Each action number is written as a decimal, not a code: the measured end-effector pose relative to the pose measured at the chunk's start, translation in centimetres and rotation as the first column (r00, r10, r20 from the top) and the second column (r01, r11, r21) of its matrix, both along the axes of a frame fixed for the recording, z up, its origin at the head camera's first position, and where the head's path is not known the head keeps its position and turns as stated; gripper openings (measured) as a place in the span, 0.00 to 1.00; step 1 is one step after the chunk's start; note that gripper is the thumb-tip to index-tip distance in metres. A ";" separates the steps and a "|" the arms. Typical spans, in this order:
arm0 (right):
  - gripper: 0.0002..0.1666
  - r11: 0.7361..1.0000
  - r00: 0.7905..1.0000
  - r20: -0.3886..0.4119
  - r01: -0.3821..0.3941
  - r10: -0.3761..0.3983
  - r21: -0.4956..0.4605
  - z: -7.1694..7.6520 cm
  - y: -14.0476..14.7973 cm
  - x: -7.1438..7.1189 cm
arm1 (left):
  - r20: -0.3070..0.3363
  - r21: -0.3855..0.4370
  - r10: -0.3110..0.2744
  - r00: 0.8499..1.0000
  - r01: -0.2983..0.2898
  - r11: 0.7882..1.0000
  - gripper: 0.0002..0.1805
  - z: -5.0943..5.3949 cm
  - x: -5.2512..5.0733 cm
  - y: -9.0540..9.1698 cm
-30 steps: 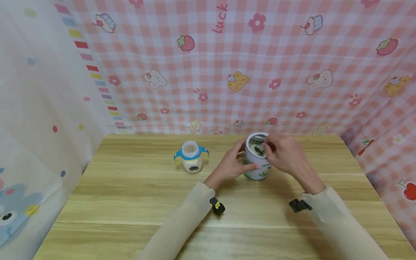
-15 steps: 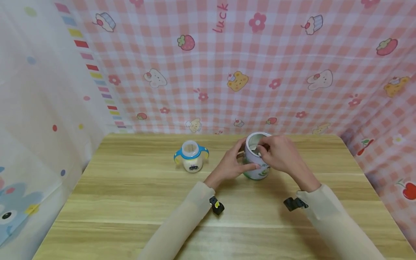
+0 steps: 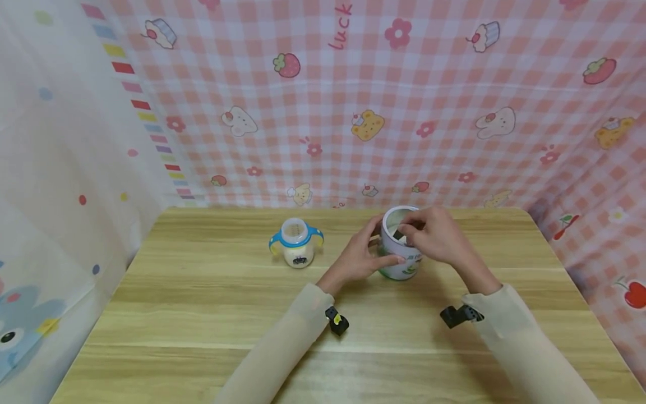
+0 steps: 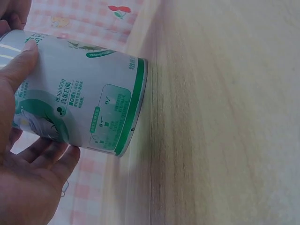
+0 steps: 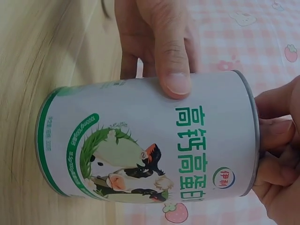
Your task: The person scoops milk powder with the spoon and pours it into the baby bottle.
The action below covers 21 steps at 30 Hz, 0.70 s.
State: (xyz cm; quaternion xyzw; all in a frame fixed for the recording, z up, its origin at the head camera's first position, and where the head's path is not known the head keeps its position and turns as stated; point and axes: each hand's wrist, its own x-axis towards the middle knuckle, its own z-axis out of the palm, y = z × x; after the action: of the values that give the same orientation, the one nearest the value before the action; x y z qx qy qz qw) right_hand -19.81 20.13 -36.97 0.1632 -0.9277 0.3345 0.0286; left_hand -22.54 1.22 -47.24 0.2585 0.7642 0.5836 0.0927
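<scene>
A white-and-green milk powder can [image 3: 402,271] stands upright near the table's back edge. My left hand [image 3: 355,255] holds it from the left, thumb across the front. In the right wrist view a cow picture shows on the can [image 5: 150,140]. My right hand [image 3: 436,235] is at the can's mouth, fingers curled and dipping inside the rim. They pinch a small dark, shiny scoop [image 3: 398,234], mostly hidden by the fingers and rim. Left of the hands, a baby bottle [image 3: 299,256] with blue-and-yellow handles stands upright, its top uncapped.
The wooden table [image 3: 202,303] extends in front and to both sides. A pink checked cloth [image 3: 333,101] hangs just behind its back edge. Dark wrist cameras sit on both sleeves.
The right hand has dipped the scoop deeper into the can and then come up slightly, so its dark edge shows again. The left hand and bottle stay put.
</scene>
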 end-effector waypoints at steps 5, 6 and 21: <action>0.11 0.995 0.997 -0.034 0.063 -0.066 -0.073 -0.2 0.1 0.0 | 0.000 -0.003 0.004 1.000 -0.004 1.000 0.49 0.0 -0.1 -0.1; 0.11 0.994 0.996 -0.047 0.077 -0.081 -0.082 -0.2 0.1 0.0 | 0.000 -0.005 0.004 1.000 -0.004 1.000 0.49 0.0 -0.1 -0.1; 0.13 0.947 0.974 0.060 0.227 -0.219 -0.229 0.2 0.9 0.7 | -0.005 -0.011 0.012 1.000 -0.012 1.000 0.51 0.0 -0.1 0.0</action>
State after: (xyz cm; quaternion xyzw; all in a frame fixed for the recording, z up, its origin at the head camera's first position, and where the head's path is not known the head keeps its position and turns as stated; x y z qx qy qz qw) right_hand -19.13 21.06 -36.79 0.0472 -0.8945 0.4391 0.0695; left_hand -22.59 1.19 -47.27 0.2548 0.7690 0.5795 0.0887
